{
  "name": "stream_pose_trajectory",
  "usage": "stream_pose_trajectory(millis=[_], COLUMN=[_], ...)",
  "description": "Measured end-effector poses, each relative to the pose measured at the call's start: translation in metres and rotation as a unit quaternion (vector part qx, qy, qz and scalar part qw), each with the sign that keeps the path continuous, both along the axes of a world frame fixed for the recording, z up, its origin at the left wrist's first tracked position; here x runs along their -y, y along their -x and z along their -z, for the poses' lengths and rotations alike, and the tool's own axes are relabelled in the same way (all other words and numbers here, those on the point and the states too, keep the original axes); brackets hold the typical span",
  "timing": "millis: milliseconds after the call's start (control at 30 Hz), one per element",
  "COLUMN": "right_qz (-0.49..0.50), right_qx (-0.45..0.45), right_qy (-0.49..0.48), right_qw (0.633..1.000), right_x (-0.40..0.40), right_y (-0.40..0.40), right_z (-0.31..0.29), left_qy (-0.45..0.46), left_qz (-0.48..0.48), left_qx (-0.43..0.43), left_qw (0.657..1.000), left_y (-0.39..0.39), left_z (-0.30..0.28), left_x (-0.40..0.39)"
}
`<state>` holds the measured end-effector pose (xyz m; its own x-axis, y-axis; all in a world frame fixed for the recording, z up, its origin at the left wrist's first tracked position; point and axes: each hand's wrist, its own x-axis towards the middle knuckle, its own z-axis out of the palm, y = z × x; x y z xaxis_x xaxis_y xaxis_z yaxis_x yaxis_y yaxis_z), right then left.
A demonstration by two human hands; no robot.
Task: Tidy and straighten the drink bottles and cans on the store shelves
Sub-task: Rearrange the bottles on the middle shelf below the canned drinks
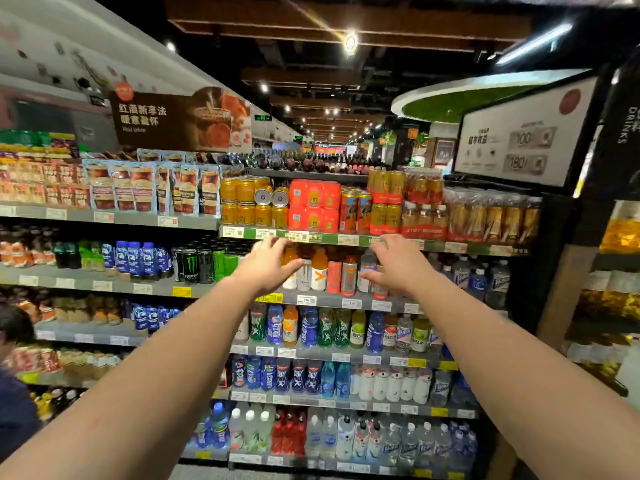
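Your left hand (pixel 268 263) and right hand (pixel 394 261) reach with loose, empty fingers. Between them, at twelve o'clock, stand rigid, slick, likely full cans (pixel 334 276); grasp mid-body.

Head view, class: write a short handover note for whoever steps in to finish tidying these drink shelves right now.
Left hand: open, fingers spread, reaching into the second shelf at the white can; no grip on anything.
Right hand: open, fingers at the bottle with a blue label on the same shelf; whether it touches is unclear.
Between the hands stand an orange-capped bottle, a pink can and a silver-red can, upright.
Done: rows below look neat and upright.
Left: square this row to the shelf edge; two gold cans lie sideways on the shelf above.
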<state>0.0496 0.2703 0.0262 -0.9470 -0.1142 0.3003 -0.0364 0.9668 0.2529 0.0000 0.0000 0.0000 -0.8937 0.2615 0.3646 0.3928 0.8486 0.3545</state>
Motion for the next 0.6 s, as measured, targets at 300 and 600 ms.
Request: stream_pose_trajectory(millis=[300,600], right_qz=[0.013,0.022], right_qx=[0.008,0.03], right_qy=[-0.008,0.001], right_qw=[1.0,0.999], right_x=[0.064,0.057], right_y=[0.105,0.18], right_z=[-0.001,0.011], left_qy=[0.024,0.03], left_qz=[-0.004,0.022], left_qx=[0.031,0.05], left_qw=[0.999,0.998], left_y=[0.114,0.191], left_z=[0.014,0.029], left_x=[0.074,0.051])
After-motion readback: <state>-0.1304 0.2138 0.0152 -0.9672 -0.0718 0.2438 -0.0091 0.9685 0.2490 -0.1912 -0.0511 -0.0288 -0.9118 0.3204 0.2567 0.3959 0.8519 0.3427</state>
